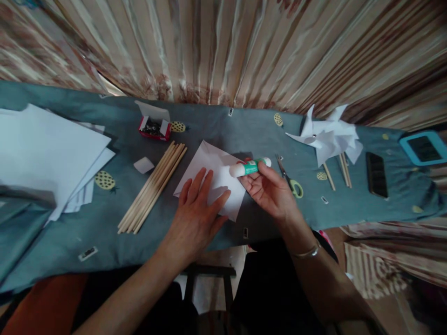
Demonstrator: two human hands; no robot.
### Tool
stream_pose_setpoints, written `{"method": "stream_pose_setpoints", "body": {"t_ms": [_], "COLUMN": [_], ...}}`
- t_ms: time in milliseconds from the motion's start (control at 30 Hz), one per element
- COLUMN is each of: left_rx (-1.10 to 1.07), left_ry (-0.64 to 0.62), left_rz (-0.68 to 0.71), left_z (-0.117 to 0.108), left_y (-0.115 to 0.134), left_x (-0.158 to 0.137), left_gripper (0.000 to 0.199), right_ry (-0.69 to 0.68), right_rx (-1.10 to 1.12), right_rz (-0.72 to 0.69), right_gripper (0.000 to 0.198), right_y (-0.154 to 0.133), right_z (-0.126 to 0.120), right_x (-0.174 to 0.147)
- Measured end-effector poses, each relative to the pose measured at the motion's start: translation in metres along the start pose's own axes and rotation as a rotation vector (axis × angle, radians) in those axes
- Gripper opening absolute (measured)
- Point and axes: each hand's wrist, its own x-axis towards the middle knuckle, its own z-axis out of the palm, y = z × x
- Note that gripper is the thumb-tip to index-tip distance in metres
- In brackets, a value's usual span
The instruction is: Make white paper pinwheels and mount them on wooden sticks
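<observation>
A square sheet of white paper (223, 174) with folded edges lies turned on the table in front of me. My left hand (195, 214) rests flat on its near left part, fingers spread. In my right hand (270, 190) is a green and white glue stick (250, 167), held between thumb and fingers. Its white end points left over the paper's middle; whether it touches the paper I cannot tell. A small white cap-like piece (143, 165) lies left of the paper. Just right of my right hand are scissors with green handles (296, 188).
Several wooden sticks (153, 188) lie left of the paper, below an open red box (154, 128) of small dark items. White paper sheets (66, 153) are stacked far left. To the right are paper pinwheels (330, 135), a black phone (377, 174) and a blue-framed device (423, 148). Curtains (223, 51) hang behind.
</observation>
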Motion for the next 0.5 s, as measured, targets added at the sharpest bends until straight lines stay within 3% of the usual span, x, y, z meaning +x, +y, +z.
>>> {"method": "stream_pose_setpoints", "body": {"t_ms": [133,333,500], "left_rx": [-0.027,-0.036,-0.051], "left_ry": [-0.017,-0.021,-0.023], "left_rz": [-0.022,-0.030,-0.003], "left_z": [-0.001,0.002,0.005], "left_y": [0.000,-0.001,-0.002], "left_x": [0.001,0.001,0.001], "left_gripper": [0.046,0.047,0.051], "right_ry": [-0.006,-0.020,-0.043], "right_rx": [-0.111,-0.338,-0.475], "right_rz": [-0.079,-0.304,-0.357], "right_gripper": [0.011,0.015,0.019], "right_y": [-0.002,0.004,0.008], "right_z": [0.004,0.009,0.014], "right_x": [-0.004,-0.008,-0.011]}}
